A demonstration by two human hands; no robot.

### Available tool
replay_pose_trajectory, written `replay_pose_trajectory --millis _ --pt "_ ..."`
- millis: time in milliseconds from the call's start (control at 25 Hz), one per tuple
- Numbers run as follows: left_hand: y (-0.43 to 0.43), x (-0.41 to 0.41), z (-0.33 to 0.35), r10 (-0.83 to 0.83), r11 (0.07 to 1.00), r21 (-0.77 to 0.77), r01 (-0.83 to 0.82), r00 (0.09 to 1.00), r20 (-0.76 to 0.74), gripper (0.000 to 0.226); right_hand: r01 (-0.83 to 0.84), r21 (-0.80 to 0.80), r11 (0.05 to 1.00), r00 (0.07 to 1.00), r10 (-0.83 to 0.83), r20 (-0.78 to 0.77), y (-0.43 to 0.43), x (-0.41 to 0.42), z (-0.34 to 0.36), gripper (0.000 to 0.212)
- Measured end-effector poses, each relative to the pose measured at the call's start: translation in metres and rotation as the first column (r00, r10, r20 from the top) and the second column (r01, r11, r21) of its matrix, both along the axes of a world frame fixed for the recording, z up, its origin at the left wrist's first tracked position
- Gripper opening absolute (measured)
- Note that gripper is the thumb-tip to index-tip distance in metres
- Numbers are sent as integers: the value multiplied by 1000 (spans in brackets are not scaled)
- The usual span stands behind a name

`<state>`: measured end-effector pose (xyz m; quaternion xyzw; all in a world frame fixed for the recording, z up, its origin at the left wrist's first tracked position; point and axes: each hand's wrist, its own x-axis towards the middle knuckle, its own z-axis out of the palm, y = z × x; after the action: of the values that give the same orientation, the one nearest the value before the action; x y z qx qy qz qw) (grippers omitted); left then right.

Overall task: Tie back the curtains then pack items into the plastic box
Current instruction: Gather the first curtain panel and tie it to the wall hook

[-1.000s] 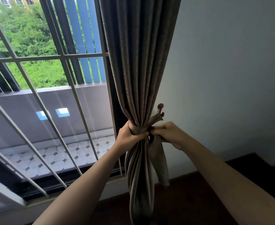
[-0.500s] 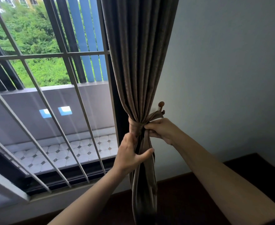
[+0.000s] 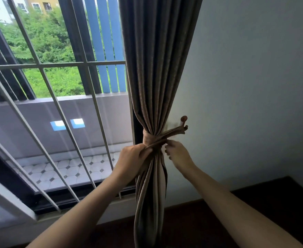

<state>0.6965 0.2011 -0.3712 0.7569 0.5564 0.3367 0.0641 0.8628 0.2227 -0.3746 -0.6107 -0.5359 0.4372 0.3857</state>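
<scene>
Curtain bunched by tieback — left hand grips tieback, right hand at 3 o'clock, fingers curled, empty.

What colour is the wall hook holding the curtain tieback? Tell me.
Reddish brown, with round knob ends: the wall hook shows best in the head view, beside the taupe curtain.

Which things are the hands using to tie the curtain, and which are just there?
For the job: curtain, tie-back band, wall hook, left hand, right hand.

Just there: window bars, balcony tiles, trees, wall, dark floor. No plastic box in view.
</scene>
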Motion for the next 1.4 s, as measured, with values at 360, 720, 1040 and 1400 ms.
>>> replay_pose_trajectory --millis 360,720,1040,1400 --pt "47 -39 12 -314 801 -395 450 878 362 42 73 265 962 996 -84 29 -3 -50 -60 81" --pt "82 -46 14 -316 786 -445 429 898 307 18 -65 255 965 988 27 150 1 -19 -56 62" --pt "69 -25 -5 -285 799 -390 458 859 424 42 -190 202 961 982 189 26 -13 12 -49 60" --pt "61 -11 -17 -425 750 -295 591 774 469 25 47 243 969 998 -33 -60 -15 21 -20 43"
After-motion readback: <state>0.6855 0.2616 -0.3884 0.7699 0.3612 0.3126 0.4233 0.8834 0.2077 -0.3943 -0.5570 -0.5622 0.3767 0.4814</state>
